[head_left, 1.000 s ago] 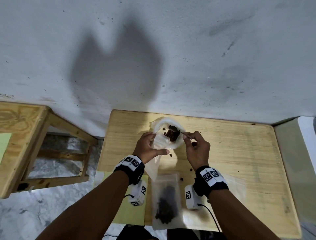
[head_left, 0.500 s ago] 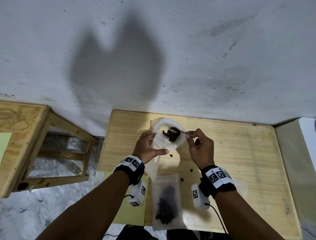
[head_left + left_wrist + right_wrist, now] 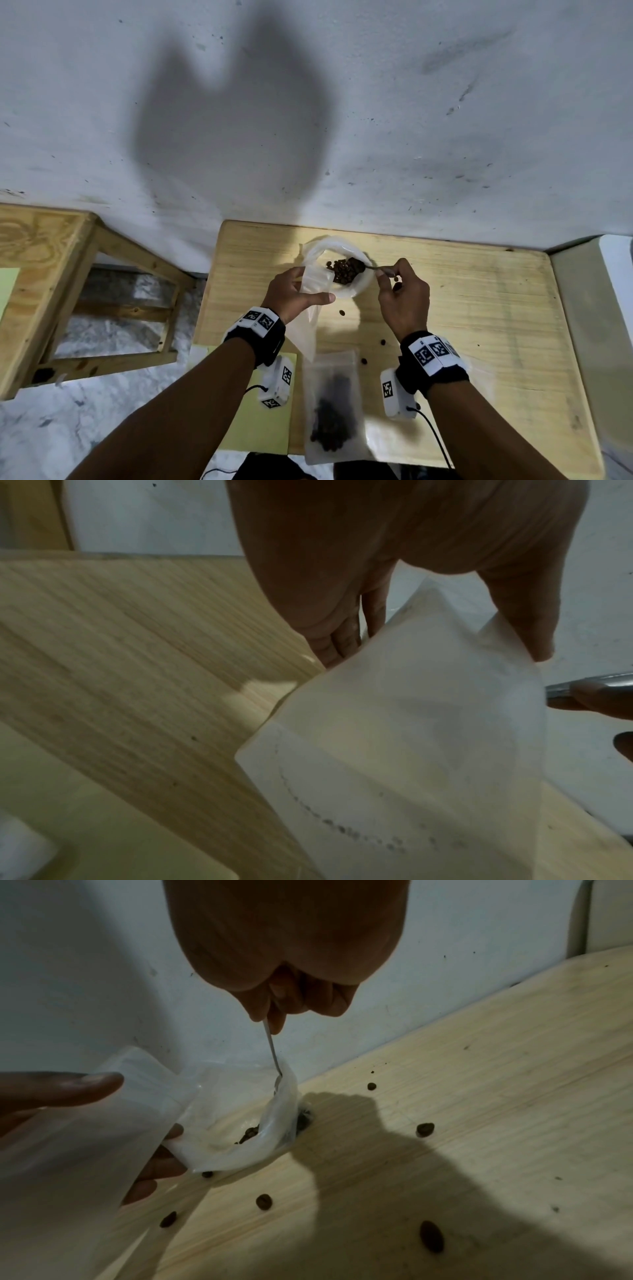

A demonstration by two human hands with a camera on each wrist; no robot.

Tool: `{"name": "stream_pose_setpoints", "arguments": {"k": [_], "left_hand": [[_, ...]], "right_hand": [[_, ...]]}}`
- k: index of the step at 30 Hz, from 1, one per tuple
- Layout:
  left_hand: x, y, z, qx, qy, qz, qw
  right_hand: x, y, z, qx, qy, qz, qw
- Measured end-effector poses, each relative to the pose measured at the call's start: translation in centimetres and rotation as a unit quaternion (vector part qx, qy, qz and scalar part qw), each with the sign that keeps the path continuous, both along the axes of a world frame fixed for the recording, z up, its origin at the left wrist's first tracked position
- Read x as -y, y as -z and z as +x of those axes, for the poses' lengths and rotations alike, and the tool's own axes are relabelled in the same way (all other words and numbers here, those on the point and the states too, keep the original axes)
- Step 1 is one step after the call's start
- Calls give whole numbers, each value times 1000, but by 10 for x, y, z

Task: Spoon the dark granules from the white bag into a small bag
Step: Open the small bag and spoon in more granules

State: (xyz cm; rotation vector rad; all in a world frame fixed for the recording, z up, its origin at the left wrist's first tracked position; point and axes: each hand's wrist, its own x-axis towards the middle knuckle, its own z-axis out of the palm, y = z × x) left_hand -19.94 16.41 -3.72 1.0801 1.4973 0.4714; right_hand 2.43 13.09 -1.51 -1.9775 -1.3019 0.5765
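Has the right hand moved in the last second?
Yes. The right hand shifted slightly rightward, away from the white bag, which stayed put.

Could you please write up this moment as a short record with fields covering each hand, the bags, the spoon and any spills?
Left hand: holds the white bag open at its mouth
Right hand: pinches the spoon handle in its fingers
Spoon: bowl inside the white bag, loaded with dark granules
Small bag: lies flat on the table near the person, already holding some granules
Spills: several loose granules on the table between the bags
Stage: scooping; this spoonful is not yet moved to the small bag
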Motion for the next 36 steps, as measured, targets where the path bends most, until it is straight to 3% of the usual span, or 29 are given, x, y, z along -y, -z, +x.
{"name": "stream_pose_setpoints", "arguments": {"k": [9, 14, 24, 30, 36], "left_hand": [[0, -6, 3, 5, 3, 9, 1000], [0, -3, 2, -13, 1, 8, 1000], [0, -4, 5, -3, 12, 20, 1000], [1, -5, 5, -6, 22, 19, 1000], [-1, -9, 0, -3, 43, 11, 999]], "right_hand": [[3, -3, 4, 48, -12, 4, 999], [1, -4, 4, 24, 9, -5, 1000], [0, 14, 0, -162, 160, -17, 974], [6, 32, -6, -272, 245, -85, 927], [5, 31, 6, -368, 273, -111, 882]]}}
